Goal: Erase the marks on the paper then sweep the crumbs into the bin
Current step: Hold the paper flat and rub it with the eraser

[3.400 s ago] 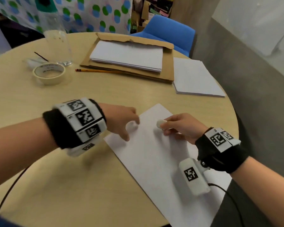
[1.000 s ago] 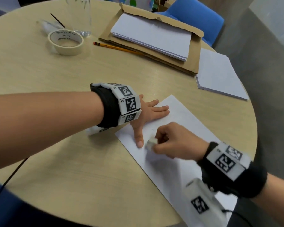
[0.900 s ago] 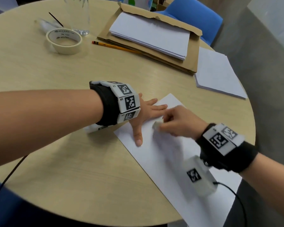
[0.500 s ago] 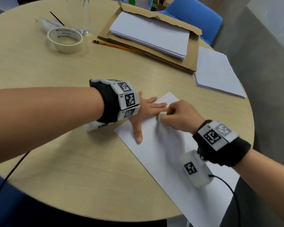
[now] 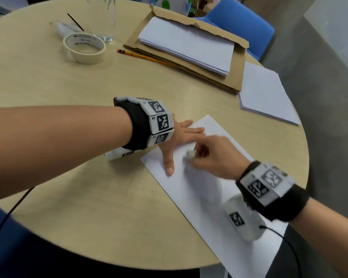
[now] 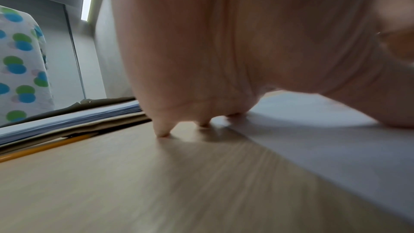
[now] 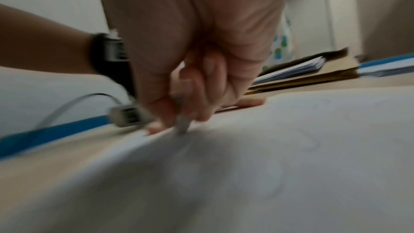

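Note:
A white sheet of paper (image 5: 205, 195) lies slantwise at the near right of the round wooden table (image 5: 88, 197), its lower corner past the table edge. My left hand (image 5: 181, 137) lies flat with spread fingers on the sheet's upper left corner, thumb pointing toward me. My right hand (image 5: 211, 157) pinches a small white eraser (image 5: 190, 154) and presses its tip on the paper just right of the left thumb. In the right wrist view the eraser (image 7: 182, 125) touches the paper (image 7: 291, 148), where faint pencil marks show. No bin is in view.
A brown envelope with a paper stack (image 5: 189, 45) lies at the back, a yellow pencil (image 5: 147, 58) beside it. A roll of masking tape (image 5: 84, 48) and a clear glass (image 5: 103, 15) stand back left. Another paper stack (image 5: 265, 93) lies right, with a blue chair (image 5: 243, 23) behind.
My right hand rubbed the eraser away from me up to the left hand's fingers and has now come back toward me, near the thumb. The left hand stays flat on the paper.

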A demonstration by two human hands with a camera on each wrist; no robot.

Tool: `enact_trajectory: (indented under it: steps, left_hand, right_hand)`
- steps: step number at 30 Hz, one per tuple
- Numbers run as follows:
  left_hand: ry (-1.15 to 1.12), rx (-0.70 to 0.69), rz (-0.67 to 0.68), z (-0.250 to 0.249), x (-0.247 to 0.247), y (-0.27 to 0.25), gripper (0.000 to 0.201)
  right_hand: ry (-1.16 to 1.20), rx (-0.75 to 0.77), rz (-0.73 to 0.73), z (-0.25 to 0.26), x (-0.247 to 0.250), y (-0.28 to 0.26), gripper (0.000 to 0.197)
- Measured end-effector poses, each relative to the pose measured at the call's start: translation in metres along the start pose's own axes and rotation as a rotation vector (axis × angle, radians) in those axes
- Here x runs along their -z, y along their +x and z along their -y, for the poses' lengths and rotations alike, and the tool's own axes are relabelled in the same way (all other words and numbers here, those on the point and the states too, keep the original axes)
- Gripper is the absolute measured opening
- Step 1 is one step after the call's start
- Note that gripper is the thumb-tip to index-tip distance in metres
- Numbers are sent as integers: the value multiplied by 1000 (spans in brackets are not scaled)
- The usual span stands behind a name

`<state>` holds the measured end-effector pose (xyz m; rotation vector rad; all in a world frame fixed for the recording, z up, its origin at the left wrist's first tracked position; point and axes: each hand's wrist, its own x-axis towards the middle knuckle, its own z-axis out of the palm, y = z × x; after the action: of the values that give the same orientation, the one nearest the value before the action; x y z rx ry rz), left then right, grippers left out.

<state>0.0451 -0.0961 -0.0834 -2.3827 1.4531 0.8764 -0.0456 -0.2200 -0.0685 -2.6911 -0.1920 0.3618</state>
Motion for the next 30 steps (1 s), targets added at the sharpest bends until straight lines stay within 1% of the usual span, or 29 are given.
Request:
enact_trajectory:
  steps: [3, 4, 5, 7, 8, 9, 10, 13, 14, 15, 16, 18, 19, 20, 21, 22, 24, 26, 27, 28, 30]
  left_hand:
    - [1, 11, 18, 0, -1, 0, 131]
    - [-5, 10, 20, -1, 0, 0, 131]
    - [-9, 10, 17, -2, 0, 0, 131]
    - [-10, 2, 7, -3, 1, -2, 128]
    - [-8, -3, 4, -3, 1, -2, 127]
    - [-10, -4, -2, -3, 1, -2, 126]
    - [-16, 1, -4, -2, 1, -2, 126]
    - [-18, 10, 16, -1, 0, 0, 131]
    - [-21, 8, 19, -1, -1, 1, 131]
    - [-28, 6, 18, -2, 0, 1, 131]
    - [-31, 3, 13, -1, 0, 2, 130]
    - [-21, -7, 3, -1, -1, 1, 127]
    - [-18, -10, -3, -1, -1, 0, 126]
    - [-22, -9, -8, -1, -1, 0, 126]
    - [-27, -3, -8, 0, -1, 1, 128]
    - [-24, 4, -2, 0, -1, 1, 130]
    - [-14, 15, 13, 0, 0, 0, 132]
    - [-28, 18, 11, 0, 0, 0, 131]
    - [-38, 19, -3, 0, 0, 0, 128]
    - [-47, 21, -31, -1, 0, 0, 122]
    - [-65, 20, -113, -3, 2, -1, 111]
  right_hand:
    - [-45, 58, 254, 5, -6, -18, 26]
    - [-61, 58, 279, 5, -2, -15, 26]
    - [-79, 56, 250, 4, 3, -8, 29]
    - [-78, 47, 89, 0, 10, 10, 33]
    - [-57, 39, 20, 0, 10, 14, 29]
    - [-41, 32, -6, 0, 8, 13, 24]
    - [-44, 39, 16, 1, 5, 9, 22]
    - [-68, 77, 241, 5, -4, -9, 23]
    - [-74, 65, 276, 5, -1, -7, 23]
    - [-78, 48, 269, 3, 4, -1, 24]
    - [-73, 34, 227, 0, 8, 7, 23]
    - [-54, 8, 112, -3, 13, 19, 8]
    - [-39, -1, 76, -3, 11, 19, 5]
    - [-26, 3, 65, -2, 7, 14, 9]
    - [-21, 15, 88, 0, 3, 6, 19]
    - [-19, 26, 137, 2, -2, -4, 24]
    - [-33, 36, 268, 5, -4, -18, 20]
    - [-36, -2, 380, 1, 3, -20, 17]
    - [2, -45, 383, -5, 9, -18, 15]
    - [75, -101, 328, -11, 15, -13, 11]
    - [218, -214, 128, -25, 26, -3, 9]
